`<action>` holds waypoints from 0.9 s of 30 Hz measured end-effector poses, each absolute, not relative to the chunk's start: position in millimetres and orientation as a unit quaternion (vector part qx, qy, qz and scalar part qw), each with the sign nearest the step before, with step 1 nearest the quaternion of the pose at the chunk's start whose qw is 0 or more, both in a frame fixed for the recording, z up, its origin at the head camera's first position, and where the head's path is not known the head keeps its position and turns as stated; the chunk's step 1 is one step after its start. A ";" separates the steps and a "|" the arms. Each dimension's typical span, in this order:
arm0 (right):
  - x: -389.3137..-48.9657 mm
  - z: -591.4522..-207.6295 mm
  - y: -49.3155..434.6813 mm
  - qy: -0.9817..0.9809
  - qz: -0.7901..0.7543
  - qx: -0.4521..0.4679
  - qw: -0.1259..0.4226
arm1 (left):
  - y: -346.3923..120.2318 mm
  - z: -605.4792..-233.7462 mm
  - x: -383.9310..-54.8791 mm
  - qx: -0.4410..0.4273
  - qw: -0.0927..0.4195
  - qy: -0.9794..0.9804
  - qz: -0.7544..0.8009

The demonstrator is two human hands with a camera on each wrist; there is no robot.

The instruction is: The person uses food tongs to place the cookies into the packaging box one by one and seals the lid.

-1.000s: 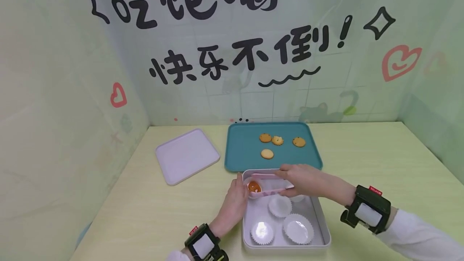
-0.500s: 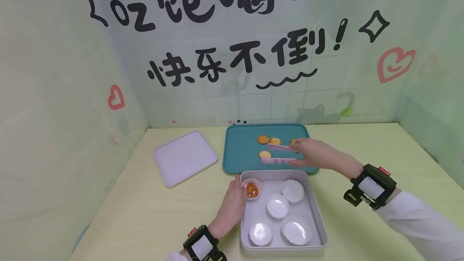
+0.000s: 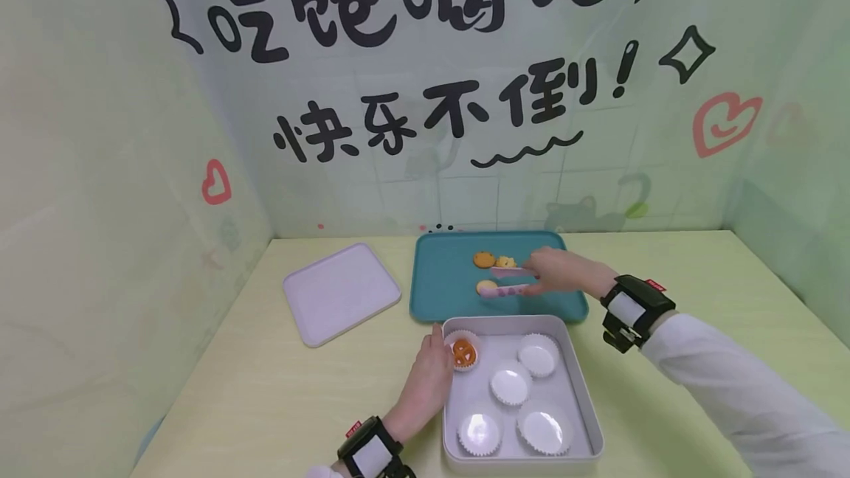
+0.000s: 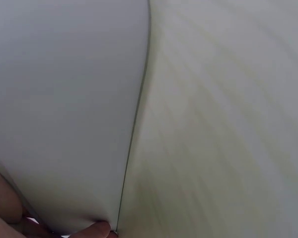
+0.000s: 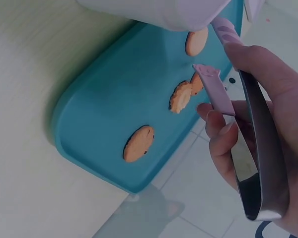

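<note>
My right hand point(image 3: 561, 271) holds a pair of tongs point(image 5: 265, 148) with pink tips, their arms spread with nothing between them. In the head view the tips hang over the teal tray point(image 3: 438, 293), beside a pale oval cookie point(image 3: 487, 287) and a scalloped cookie point(image 3: 506, 262). A speckled cookie point(image 5: 139, 144) shows in the right wrist view; in the head view the right hand hides it. My left hand point(image 3: 428, 371) rests against the left wall of a lavender box point(image 3: 591, 419). Inside the box a pretzel-shaped biscuit point(image 3: 463, 352) sits in a white paper cup.
Several more white paper cups point(image 3: 511, 382) stand in the box. A round brown cookie point(image 3: 483, 260) lies on the teal tray. A flat lavender tray point(image 3: 341, 293) is at the left on the pale table point(image 3: 319, 404). A printed backdrop point(image 3: 425, 183) rises behind.
My right hand has lifted the tongs away from the pretzel-shaped biscuit and carried them back over the teal tray, then slightly left. The left hand stays at the box.
</note>
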State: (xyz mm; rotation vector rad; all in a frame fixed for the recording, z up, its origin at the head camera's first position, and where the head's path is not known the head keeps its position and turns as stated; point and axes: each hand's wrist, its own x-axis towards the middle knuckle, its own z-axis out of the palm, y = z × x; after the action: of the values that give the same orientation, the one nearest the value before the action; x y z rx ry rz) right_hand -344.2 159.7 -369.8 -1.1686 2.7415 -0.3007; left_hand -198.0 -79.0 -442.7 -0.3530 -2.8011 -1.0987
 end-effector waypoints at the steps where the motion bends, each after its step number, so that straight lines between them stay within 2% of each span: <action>1: -345.3 -369.9 159.3 0.913 -0.101 -0.386 0.081 | -79.0 -442.8 -197.7 -0.117 0.057 -0.923 -0.362; 4: -347.0 -369.9 157.4 0.916 -0.102 -0.375 0.102 | -78.5 -442.8 -197.0 -0.120 0.058 -0.923 -0.362; 12: -347.8 -368.5 150.7 0.921 -0.083 -0.363 0.114 | -77.7 -441.5 -196.2 -0.120 0.058 -0.923 -0.361; 18: -346.7 -367.2 144.6 0.919 -0.072 -0.375 0.098 | -79.4 -442.6 -196.1 -0.121 0.070 -0.925 -0.352; 27: -347.9 -366.8 149.8 0.917 -0.083 -0.382 0.083 | -78.8 -442.7 -197.8 -0.103 0.044 -0.928 -0.356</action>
State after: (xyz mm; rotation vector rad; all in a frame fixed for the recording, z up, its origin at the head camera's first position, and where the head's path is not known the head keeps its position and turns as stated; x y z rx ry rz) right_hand -347.9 149.8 -366.8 -1.1410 2.7371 -0.2478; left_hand -197.8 -78.8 -442.7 -0.3146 -2.8353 -1.0894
